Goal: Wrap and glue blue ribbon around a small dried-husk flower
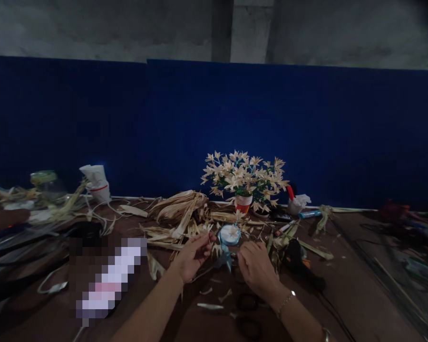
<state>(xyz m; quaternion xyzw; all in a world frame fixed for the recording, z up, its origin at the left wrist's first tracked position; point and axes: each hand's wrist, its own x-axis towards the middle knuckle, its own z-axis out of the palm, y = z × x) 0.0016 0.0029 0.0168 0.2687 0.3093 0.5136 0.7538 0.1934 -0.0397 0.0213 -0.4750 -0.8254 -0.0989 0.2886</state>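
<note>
My left hand is closed in a pinch, with pale slivers that look like dried corn husk at its fingertips. My right hand faces it with curled fingers; whatever they grip is hidden. Between the hands a light-blue strip hangs below a round roll of pale-blue tape, and a small husk flower lies on top of the roll. Behind that, a red-and-white paper cup holds a bunch of cream husk flowers. Dark-handled scissors lie just below my right hand.
Dried corn husks are heaped behind my left hand. A black glue gun with a cord lies at right. At left are a blurred-out object, a white cup and cables. A blue partition closes off the back.
</note>
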